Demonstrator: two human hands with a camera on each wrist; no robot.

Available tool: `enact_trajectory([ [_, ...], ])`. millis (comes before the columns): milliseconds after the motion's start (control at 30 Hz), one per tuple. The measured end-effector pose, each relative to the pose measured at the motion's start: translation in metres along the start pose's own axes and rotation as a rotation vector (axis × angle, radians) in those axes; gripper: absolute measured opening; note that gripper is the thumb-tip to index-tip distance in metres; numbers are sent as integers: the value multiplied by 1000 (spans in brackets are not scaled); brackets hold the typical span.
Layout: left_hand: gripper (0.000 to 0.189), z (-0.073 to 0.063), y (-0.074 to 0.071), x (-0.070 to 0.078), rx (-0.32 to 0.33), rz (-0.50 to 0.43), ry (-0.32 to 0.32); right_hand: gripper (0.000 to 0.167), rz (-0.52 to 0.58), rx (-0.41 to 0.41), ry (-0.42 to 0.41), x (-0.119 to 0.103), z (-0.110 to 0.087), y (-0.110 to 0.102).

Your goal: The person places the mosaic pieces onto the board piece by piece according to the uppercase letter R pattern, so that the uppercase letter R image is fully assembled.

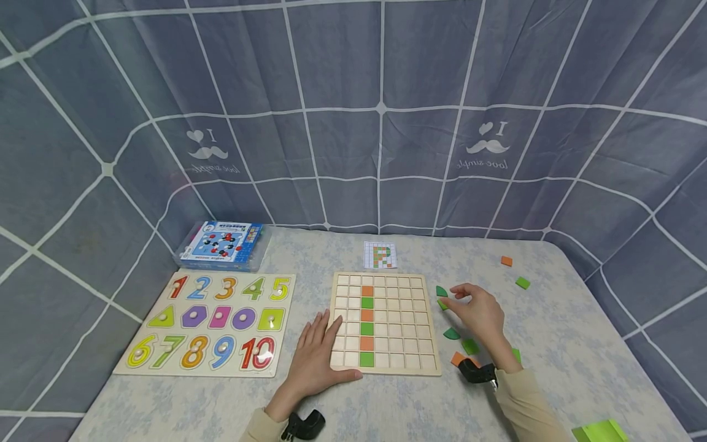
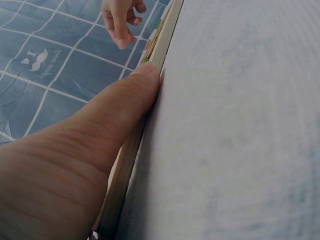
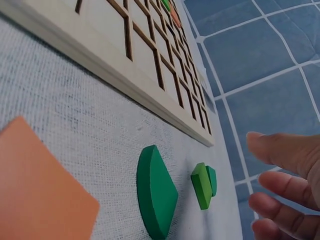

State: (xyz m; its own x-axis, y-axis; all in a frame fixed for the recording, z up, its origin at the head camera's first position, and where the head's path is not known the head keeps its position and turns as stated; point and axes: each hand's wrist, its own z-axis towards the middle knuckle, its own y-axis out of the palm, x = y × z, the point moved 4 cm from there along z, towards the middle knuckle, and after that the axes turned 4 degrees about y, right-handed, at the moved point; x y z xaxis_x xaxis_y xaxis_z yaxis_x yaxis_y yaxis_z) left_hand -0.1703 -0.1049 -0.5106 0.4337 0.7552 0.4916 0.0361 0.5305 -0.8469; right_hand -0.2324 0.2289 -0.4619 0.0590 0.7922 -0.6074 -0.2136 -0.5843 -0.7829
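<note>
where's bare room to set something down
Bare cloth: between picture card and far orange square; a narrow strip between number board and grid board, beyond the left hand. Crowded: right of the grid board, with loose pieces around the right hand.

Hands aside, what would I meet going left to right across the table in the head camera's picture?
Number puzzle board, wooden grid board, lower dark-green piece, upper orange tile, upper green tile, bright green object.

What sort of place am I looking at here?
Probably a play or learning corner, though I can't see the wider room. A blue-grey curtain hangs around the table, which holds a number puzzle and a wooden grid board with colored tiles.
</note>
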Motion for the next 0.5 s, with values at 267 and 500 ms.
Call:
enact_trajectory([
  [267, 110, 0, 0, 1, -4, -11, -2, 38, -23, -55, 26, 4, 4, 5],
  [500, 111, 0, 0, 0, 0, 0, 3, 38, -51, -92, 56, 6, 6, 9],
])
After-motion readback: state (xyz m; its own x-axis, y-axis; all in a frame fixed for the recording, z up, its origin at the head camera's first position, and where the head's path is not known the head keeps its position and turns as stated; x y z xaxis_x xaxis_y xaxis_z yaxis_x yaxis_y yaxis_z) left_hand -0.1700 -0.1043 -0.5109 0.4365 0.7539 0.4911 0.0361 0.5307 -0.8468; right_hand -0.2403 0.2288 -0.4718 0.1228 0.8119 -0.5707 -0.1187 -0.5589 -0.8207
